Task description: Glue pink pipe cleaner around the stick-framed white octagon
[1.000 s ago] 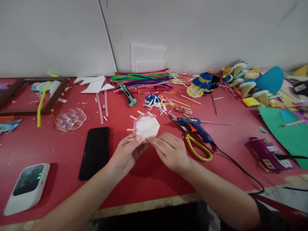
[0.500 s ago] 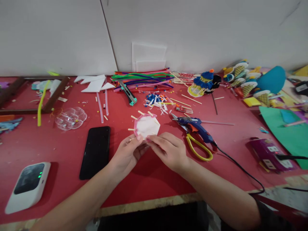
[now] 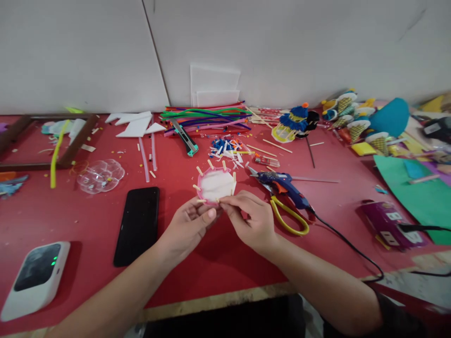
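Observation:
Between my hands is a small white disc [image 3: 215, 185] with a pink pipe-cleaner rim and several short wooden sticks standing out around its edge. My left hand [image 3: 192, 224] supports it from below at the near left, thumb in front and fingers partly hidden behind. At the near edge, the thumb and forefinger of my right hand [image 3: 250, 217] pinch one of the short sticks. To the right lie a blue hot glue gun [image 3: 291, 190] and yellow-handled scissors or pliers [image 3: 291, 220], partly overlapping.
A black phone [image 3: 136, 225] and a white device [image 3: 37, 277] lie to the left. Behind are a green utility knife [image 3: 186, 141], pipe cleaners [image 3: 207, 112] and blue and white scraps [image 3: 225, 149]. A purple power block [image 3: 391, 223] sits right, with the glue gun's cord [image 3: 348, 256] nearby.
The disc has tilted and turned slightly, so more of its sticks show. My left thumb has slid off its face, and my right fingers have come to the stick at the near edge.

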`<state>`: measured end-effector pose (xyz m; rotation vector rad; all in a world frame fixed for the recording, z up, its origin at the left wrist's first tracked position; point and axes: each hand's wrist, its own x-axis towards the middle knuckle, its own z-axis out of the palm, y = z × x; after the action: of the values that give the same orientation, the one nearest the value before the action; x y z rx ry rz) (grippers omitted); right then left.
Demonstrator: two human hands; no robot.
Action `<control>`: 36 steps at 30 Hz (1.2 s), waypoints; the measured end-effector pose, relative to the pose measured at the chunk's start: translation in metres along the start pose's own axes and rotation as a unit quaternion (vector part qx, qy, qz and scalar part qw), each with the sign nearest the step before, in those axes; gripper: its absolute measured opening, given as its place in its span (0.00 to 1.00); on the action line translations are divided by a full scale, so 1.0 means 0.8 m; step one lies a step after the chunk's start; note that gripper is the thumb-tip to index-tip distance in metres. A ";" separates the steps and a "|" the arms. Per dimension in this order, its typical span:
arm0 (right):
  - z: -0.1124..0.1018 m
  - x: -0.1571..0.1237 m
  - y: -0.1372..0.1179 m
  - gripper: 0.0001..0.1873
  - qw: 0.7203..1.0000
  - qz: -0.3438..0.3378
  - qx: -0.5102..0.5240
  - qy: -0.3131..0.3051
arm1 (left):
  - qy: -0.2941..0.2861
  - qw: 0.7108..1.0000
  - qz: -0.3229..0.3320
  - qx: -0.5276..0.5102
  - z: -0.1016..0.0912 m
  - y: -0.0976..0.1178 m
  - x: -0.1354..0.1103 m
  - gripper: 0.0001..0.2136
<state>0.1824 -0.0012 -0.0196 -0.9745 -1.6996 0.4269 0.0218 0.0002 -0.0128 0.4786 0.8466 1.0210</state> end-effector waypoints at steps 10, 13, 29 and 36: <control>0.001 -0.002 0.000 0.09 0.999 -0.016 -0.022 -0.024 | 0.027 1.000 0.003 -0.007 0.008 0.000 0.000 0.11; 0.002 -0.003 0.002 0.10 0.999 -0.034 -0.026 -0.020 | 0.028 1.000 -0.009 -0.007 0.004 0.001 0.001 0.10; 0.000 -0.005 0.003 0.11 0.993 -0.075 -0.073 -0.045 | 0.010 1.000 -0.021 0.004 0.003 0.001 0.003 0.09; 0.002 -0.008 0.006 0.07 0.996 -0.056 -0.067 0.000 | 0.018 1.000 -0.014 -0.012 0.007 0.002 0.003 0.10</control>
<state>0.1834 -0.0032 -0.0274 -0.9681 -1.7916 0.2422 0.0263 0.0031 -0.0095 0.4291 0.8696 1.0151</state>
